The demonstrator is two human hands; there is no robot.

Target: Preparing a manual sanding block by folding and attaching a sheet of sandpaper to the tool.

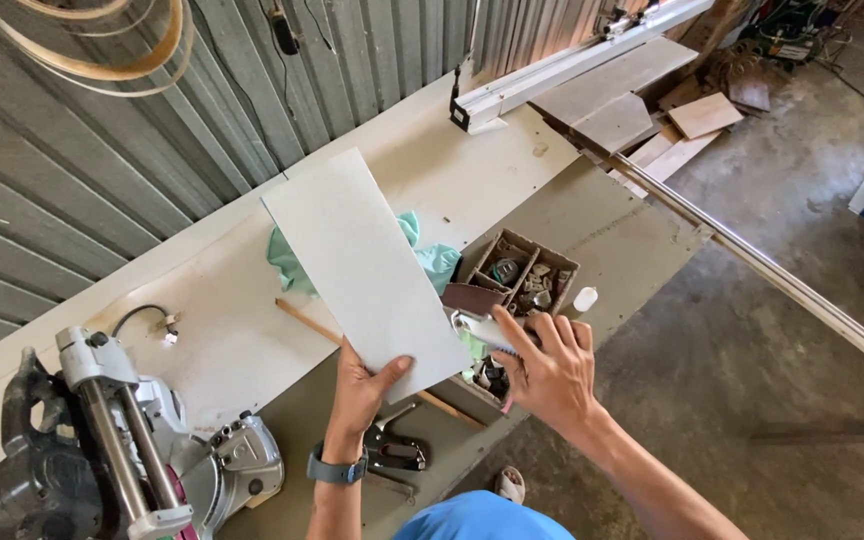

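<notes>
- A pale grey-white rectangular panel [365,260] is held up above the workbench [512,170] by the left hand [360,388]; the panel is tilted, its long side running from the upper left toward the lower right.
- The panel's lower edge is pinched by the left hand, with the thumb laid across the front face and the other fingers hidden behind the board.
- A dark watch [336,468] is worn on the left wrist.
- The right hand [550,370] is spread over the cardboard box [512,290], with the fingers extended and slightly curled; whether anything is gripped cannot be told.
- A small white and silver object [474,327] is seen just beside the right fingertips, at the panel's lower right corner; its kind cannot be made out.
- The cardboard box is divided into compartments, and small metal parts are seen inside them.
- A crumpled teal cloth [432,258] is partly covered by the panel, just left of the box.
- A mitre saw [122,440] is set at the lower left of the bench, well apart from both hands.
- A staple gun [392,448] is laid on the bench below the left hand.
- A thin wooden strip [304,320] is laid on the bench, passing behind the panel.
- Wooden offcuts [702,115] are piled at the far end of the bench, near the corrugated metal wall [102,150].
</notes>
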